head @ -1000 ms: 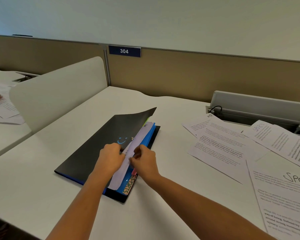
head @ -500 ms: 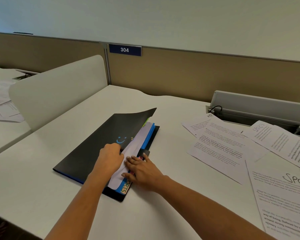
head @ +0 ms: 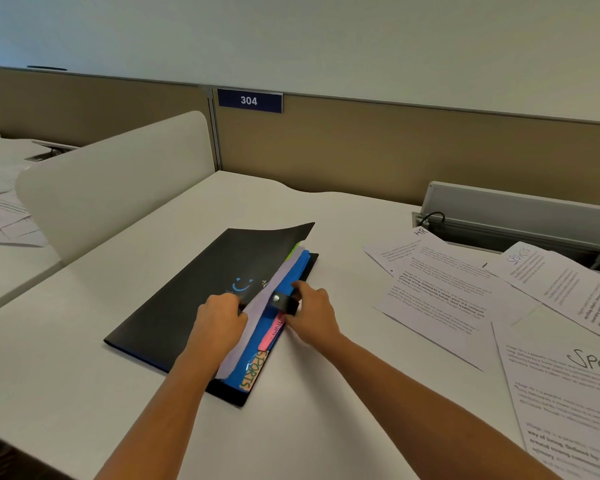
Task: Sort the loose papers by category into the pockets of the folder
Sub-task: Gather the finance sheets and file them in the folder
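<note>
Folder (head: 187, 299) flat on desk (head: 84, 393) under both hands, black cover part-lifted. Left hand (head: 219, 322) curls round the cover edge. Right hand (head: 310, 315) pinches the snap strap (head: 284, 302) over the blue pockets (head: 300, 268). Loose papers (head: 440, 299) spread to the right of the right hand, apart from it.

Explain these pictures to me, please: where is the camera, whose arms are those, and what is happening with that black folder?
No machine here: a person wears a wide-angle camera on the head, so you look down along their own arms. The left hand grips the front cover of a black folder lying on the white desk. The right hand pinches the folder's black snap strap. Coloured dividers show inside, one with a SPORTS tab. To the right lie loose papers, not yet filed.
</note>
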`<state>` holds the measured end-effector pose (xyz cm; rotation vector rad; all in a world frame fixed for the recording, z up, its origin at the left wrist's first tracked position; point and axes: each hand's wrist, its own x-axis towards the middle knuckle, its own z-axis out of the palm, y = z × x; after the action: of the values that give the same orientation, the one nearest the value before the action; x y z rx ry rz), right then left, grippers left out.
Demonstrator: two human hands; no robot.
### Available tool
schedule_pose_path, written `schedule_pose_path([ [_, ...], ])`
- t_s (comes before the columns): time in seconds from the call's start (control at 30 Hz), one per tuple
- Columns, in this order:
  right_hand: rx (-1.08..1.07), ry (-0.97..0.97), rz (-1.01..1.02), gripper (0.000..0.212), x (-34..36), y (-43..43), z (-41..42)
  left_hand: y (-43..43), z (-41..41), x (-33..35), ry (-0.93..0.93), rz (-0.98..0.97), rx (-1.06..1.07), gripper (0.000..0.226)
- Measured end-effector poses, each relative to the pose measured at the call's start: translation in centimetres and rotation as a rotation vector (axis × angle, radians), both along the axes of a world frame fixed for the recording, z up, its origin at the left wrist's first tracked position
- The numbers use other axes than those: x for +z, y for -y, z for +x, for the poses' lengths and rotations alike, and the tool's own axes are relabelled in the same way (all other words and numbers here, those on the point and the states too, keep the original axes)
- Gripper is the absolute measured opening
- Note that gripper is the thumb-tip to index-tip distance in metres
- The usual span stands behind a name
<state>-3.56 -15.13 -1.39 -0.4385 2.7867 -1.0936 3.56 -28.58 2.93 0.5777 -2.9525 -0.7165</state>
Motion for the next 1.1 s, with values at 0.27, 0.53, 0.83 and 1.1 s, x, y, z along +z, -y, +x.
schedule_pose_path([
  [0.27, 0.023, -0.288, 0.153, 0.055, -0.4, -0.3, 0.0, 0.0, -0.3, -0.2, -0.003, -0.001, 0.017, 0.032],
  [0.53, 0.552, -0.485, 0.664, 0.050, -0.4, -1.1, 0.4, 0.3, -0.4, -0.4, -0.008, -0.017, 0.006, 0.032],
  [0.83, 0.533, -0.476, 0.697, 0.052, -0.7, -0.3, 0.7, 0.5, -0.5, -0.1, 0.024, -0.104, -0.057, 0.029],
  [1.1, 0.494, -0.476, 0.711, 0.050, -0.9, -0.2, 1.0, 0.1, -0.8, -1.1, 0.029, -0.179, -0.049, 0.026],
])
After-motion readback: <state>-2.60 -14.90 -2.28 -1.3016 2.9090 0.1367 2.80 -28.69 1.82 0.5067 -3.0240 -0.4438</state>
